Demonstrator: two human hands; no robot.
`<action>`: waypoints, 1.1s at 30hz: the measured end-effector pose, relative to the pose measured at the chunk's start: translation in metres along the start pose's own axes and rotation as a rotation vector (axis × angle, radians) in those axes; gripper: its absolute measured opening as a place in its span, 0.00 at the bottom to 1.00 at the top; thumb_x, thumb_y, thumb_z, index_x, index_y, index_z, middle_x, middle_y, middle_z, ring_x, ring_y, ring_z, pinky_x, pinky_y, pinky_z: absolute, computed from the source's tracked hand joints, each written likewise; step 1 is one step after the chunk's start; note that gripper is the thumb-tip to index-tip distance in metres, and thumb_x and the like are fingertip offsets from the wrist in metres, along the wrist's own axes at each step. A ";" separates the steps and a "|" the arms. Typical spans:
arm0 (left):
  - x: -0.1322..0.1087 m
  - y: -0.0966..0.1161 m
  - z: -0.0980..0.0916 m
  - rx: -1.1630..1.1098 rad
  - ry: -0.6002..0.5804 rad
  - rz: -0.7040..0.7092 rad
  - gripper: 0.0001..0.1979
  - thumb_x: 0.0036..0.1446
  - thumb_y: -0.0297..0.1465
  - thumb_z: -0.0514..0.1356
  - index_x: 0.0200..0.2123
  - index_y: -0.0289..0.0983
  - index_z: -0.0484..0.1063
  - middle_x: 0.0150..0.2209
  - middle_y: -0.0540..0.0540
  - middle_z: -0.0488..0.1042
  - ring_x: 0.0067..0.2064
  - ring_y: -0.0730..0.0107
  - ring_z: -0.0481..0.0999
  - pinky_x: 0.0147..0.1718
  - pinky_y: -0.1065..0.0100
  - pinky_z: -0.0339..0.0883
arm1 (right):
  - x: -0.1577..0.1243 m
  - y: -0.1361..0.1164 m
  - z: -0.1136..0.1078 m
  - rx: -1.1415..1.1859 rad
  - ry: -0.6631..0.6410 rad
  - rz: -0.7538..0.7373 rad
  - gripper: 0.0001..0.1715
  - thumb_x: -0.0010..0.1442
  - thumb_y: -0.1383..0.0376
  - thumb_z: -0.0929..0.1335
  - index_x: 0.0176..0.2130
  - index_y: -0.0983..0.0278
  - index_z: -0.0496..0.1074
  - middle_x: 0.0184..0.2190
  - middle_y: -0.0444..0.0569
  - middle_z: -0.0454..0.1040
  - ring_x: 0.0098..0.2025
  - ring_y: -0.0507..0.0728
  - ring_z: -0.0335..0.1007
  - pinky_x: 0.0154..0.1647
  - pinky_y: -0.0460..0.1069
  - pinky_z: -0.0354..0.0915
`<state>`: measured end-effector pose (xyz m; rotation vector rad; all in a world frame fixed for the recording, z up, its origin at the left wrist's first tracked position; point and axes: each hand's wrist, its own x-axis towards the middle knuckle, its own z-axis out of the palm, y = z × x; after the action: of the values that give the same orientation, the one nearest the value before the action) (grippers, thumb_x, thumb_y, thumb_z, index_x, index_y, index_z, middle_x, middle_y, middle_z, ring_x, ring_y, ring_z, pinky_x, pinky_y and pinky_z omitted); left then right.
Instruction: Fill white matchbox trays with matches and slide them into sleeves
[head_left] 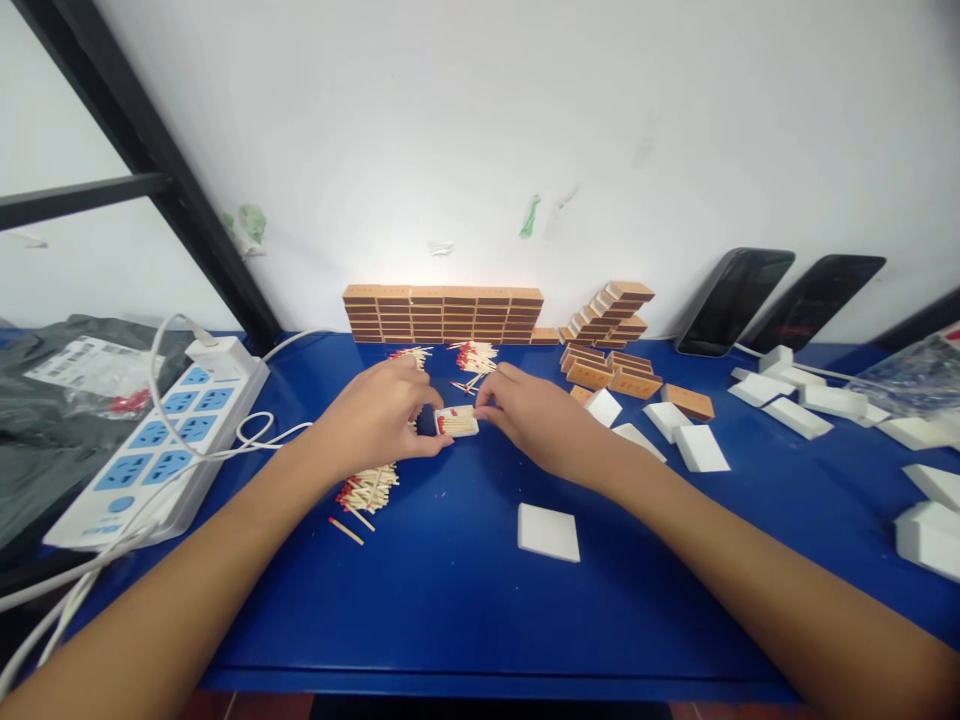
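Note:
A small white matchbox tray (457, 422) filled with red-tipped matches sits on the blue table (450, 610). My left hand (379, 420) grips its left end with curled fingers. My right hand (536, 420) pinches its right end. Loose matches (367, 490) lie in a pile under and beside my left wrist. More matches (474, 356) lie just behind the hands.
Orange matchbox sleeves are stacked in a row (442, 314) against the wall, with a looser pile (609, 340) to the right. White trays (548, 531) lie scattered right. A white power strip (161, 435) with cables sits left. Two dark phones (733, 300) lean on the wall.

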<state>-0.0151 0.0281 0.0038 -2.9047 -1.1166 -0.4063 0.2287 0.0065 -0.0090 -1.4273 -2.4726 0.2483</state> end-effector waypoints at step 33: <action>0.001 0.001 -0.002 -0.009 -0.003 -0.006 0.11 0.58 0.39 0.73 0.37 0.37 0.85 0.29 0.47 0.76 0.37 0.62 0.71 0.35 0.63 0.62 | 0.029 0.034 0.030 0.046 0.213 -0.017 0.03 0.71 0.66 0.70 0.42 0.63 0.74 0.43 0.53 0.73 0.47 0.61 0.70 0.51 0.54 0.66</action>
<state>-0.0145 0.0276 0.0060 -2.9111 -1.1265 -0.4084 0.2333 0.0483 -0.0430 -1.3392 -2.2909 0.1407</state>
